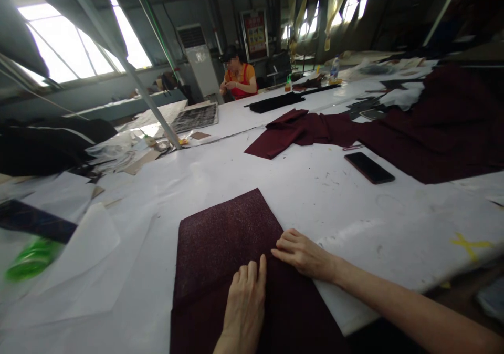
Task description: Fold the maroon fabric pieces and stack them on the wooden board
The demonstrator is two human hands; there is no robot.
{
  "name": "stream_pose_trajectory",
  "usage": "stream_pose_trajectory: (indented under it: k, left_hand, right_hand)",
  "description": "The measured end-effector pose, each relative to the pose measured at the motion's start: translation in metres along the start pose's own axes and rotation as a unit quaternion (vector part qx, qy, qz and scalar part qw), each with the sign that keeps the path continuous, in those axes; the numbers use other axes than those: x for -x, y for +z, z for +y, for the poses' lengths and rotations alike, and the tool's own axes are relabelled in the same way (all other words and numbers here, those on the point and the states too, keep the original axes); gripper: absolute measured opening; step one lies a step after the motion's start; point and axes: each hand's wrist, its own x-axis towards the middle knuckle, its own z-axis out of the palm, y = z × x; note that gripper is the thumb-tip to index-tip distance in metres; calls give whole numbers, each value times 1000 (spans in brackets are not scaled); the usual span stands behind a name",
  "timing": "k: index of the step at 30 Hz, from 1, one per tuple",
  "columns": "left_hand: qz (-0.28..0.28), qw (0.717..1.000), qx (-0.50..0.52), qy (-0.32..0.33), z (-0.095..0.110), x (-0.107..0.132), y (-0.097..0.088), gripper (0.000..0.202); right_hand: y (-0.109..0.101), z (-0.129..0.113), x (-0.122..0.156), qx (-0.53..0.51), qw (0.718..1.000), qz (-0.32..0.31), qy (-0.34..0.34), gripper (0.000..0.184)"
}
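Note:
A maroon fabric panel [220, 238] lies on the white table in front of me, its far part speckled and a crosswise fold or seam running across it. My left hand [246, 293] rests on the fabric near this line, fingers stretched forward and their tips pressing down. Close beside it, my right hand [299, 253] is at the panel's right edge. Its thumb and fingers are drawn together on the cloth at the fold, where the fingertips appear to pinch it.
The white table [220, 170] carries a phone [369, 167], more maroon cloth [444, 128] at right, black cloth strips [275, 102] and white sheets [84, 254] at left. A blurred green object [33, 259] lies there too. A metal pole [151, 107] rises at left. Another person [239, 78] sits across.

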Motion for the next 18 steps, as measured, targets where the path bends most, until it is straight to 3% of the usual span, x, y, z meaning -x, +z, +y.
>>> stream_pose_trajectory:
  k: [7, 18]
  left_hand:
    - [37, 999, 7, 23, 2, 0, 6, 58]
    - [23, 999, -26, 29, 15, -11, -5, 62]
  right_hand:
    - [-2, 3, 3, 22, 999, 15, -18, 22]
    - [-15, 3, 7, 78, 996, 18, -41, 19]
